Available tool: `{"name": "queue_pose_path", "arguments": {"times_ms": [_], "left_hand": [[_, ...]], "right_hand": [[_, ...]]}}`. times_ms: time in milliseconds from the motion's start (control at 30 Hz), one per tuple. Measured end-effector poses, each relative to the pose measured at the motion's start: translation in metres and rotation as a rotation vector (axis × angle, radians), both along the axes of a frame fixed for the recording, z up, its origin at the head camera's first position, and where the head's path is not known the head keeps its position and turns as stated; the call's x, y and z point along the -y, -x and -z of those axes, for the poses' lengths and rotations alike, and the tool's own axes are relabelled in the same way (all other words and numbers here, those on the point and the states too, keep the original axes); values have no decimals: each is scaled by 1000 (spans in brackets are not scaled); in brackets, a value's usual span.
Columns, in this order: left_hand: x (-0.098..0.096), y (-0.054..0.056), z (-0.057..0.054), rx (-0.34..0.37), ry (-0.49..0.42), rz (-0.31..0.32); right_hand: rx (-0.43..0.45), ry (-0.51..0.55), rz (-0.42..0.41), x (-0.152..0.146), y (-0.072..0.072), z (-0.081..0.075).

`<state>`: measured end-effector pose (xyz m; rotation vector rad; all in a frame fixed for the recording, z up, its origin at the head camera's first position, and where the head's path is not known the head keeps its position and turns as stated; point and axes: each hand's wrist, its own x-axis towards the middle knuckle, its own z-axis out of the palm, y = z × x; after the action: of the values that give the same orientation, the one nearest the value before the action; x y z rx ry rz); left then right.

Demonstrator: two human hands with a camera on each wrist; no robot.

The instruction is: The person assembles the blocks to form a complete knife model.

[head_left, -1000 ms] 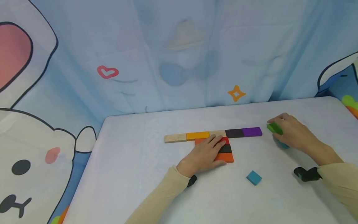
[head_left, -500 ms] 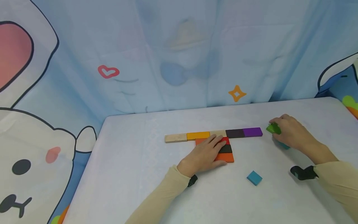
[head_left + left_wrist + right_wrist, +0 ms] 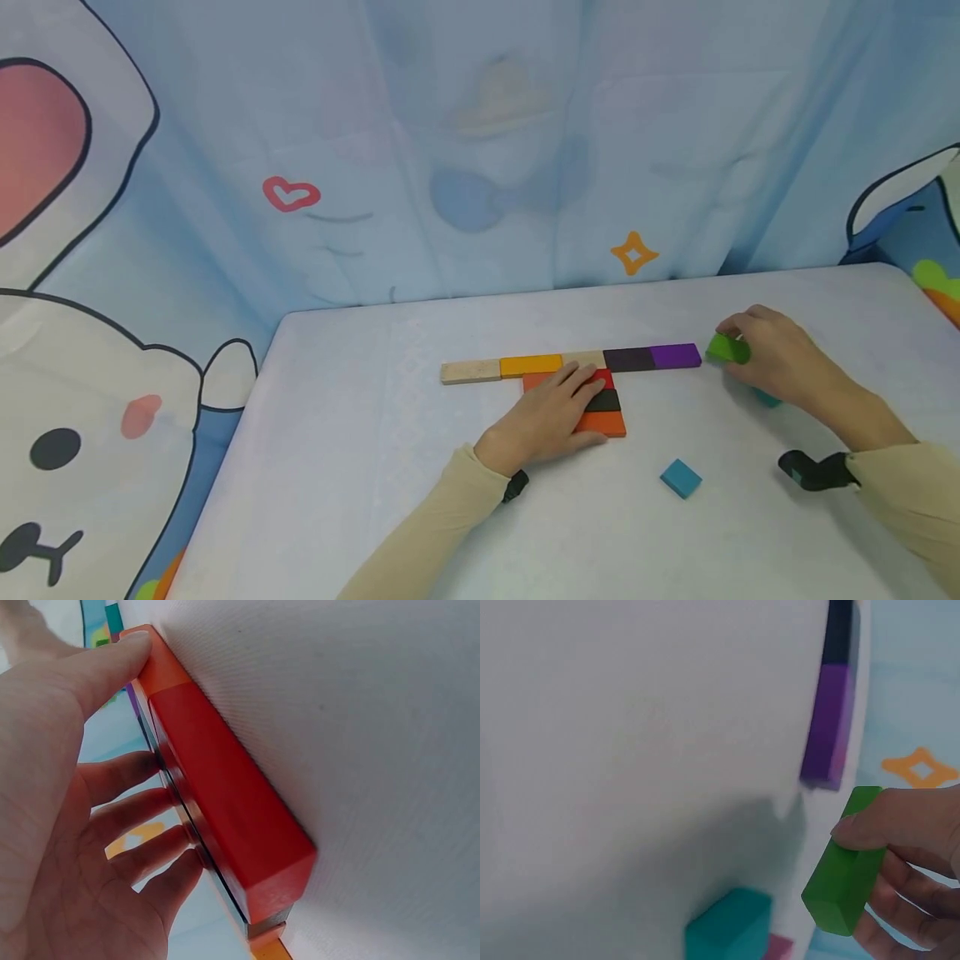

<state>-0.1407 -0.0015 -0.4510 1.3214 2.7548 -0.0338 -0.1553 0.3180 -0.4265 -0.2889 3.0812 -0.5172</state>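
Observation:
My left hand point(image 3: 542, 421) rests with fingers spread over a patch of flat blocks, among them a red block point(image 3: 606, 378), a black block point(image 3: 604, 401) and an orange block point(image 3: 604, 424). In the left wrist view its thumb touches an orange end beside a long red block point(image 3: 225, 795). A green block point(image 3: 847, 874) is pinched between the thumb and fingers of my right hand point(image 3: 783, 354). It is held just right of the purple block point(image 3: 675, 356), which ends a row of blocks. Under the right hand, a teal block point(image 3: 767, 397) shows partly.
The row also has a dark block point(image 3: 628, 359), a yellow block point(image 3: 531, 365) and a plain wood block point(image 3: 470, 371). Nearer the front of the white table point(image 3: 360, 467) lies a blue block point(image 3: 681, 478). A printed curtain point(image 3: 465, 125) hangs behind the table.
The green block has turned in my right hand and moved slightly left, closer to the purple block. My left hand stays in place on the blocks.

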Motion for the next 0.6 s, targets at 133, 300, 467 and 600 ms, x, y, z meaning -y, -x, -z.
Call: {"name": "queue_pose_path", "arguments": {"times_ms": [133, 300, 467, 600], "left_hand": [[0, 0, 0, -1, 2, -4], [1, 0, 2, 8, -1, -7], [1, 1, 1, 20, -8, -2], [2, 1, 0, 16, -10, 0]], "right_hand": [[-35, 18, -45, 22, -2, -10], [-53, -1, -132, 55, -9, -17], [-34, 6, -190, 76, -15, -16], [-42, 13, -230, 88, -17, -11]]}}
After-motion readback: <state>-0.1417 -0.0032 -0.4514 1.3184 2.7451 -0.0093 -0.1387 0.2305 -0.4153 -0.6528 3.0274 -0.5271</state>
